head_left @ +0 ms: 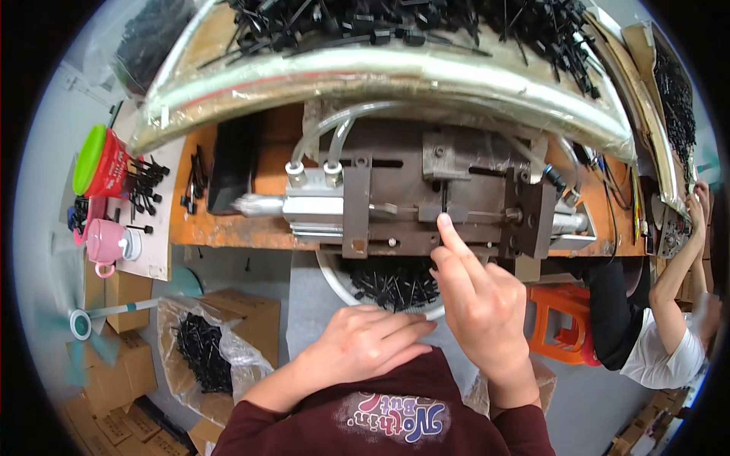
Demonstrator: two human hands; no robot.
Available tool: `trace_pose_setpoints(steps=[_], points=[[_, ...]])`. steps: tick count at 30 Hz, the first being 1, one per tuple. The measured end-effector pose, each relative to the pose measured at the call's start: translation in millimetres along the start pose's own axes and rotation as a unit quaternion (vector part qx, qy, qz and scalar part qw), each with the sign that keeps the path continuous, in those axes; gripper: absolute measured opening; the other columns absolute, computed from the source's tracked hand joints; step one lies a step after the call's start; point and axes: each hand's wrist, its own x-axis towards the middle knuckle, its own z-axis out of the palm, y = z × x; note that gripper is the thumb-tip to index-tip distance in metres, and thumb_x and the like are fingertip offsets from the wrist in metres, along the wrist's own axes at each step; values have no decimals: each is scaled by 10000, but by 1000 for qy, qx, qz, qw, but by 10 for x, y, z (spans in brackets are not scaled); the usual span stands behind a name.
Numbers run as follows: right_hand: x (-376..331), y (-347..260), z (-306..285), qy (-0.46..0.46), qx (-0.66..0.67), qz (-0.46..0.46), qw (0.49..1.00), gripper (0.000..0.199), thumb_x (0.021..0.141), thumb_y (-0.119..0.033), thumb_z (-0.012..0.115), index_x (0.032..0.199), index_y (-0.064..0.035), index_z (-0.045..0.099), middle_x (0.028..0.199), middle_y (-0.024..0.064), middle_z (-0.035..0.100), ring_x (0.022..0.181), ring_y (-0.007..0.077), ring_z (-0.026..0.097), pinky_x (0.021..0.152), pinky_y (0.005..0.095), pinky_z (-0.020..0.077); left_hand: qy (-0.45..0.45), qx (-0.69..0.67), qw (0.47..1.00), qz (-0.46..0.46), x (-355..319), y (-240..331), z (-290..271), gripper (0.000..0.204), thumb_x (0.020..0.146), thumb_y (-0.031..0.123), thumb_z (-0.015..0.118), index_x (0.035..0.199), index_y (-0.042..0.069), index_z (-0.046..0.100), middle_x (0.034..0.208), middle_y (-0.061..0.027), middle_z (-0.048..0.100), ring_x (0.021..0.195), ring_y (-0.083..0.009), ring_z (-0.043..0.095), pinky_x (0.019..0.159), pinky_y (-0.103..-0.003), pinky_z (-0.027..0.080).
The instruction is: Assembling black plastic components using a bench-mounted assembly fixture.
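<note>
The right hand [480,300] is pinching a thin black part [444,199] upright at the slot of the metal press [426,194]. The left hand [365,340] is resting empty with loose fingers near the white bowl [328,275]. Brown cardboard boxes [122,365] are standing at lower left, beside a clear bag [199,343] of black parts.

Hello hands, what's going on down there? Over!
Right hand fingers pressing a small black part into the metal machine. Left hand empty, resting low. Bowl of black parts beneath.

Maroon sleeves [251,414]; printed chest
</note>
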Motion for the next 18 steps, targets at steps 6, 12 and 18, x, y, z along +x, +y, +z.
trace_pose_setpoints(steps=[6,12,18], points=[[1,59,-25,1,-14,-45,999,199,719,-36,627,914,-1,637,1221,187,636,485,115,561,536,241,457,32,4,999,21,-4,50,-115,264,702,205,817,923,81,741,788,-6,705,612,-135,655,529,-240,491],[57,118,-211,-34,106,-36,993,245,651,-75,764,852,-31,632,1199,114,607,816,234,622,671,336,518,83,9,996,32,-94,26,-232,235,686,169,827,888,87,739,799,-7,717,591,-107,635,496,-215,425],[527,286,-456,19,153,-97,983,279,688,-160,811,870,-28,646,1063,123,654,891,253,636,718,342,516,110,6,994,14,-198,-17,-324,147,725,110,792,851,63,732,759,-18,703,607,-128,655,507,-233,465]])
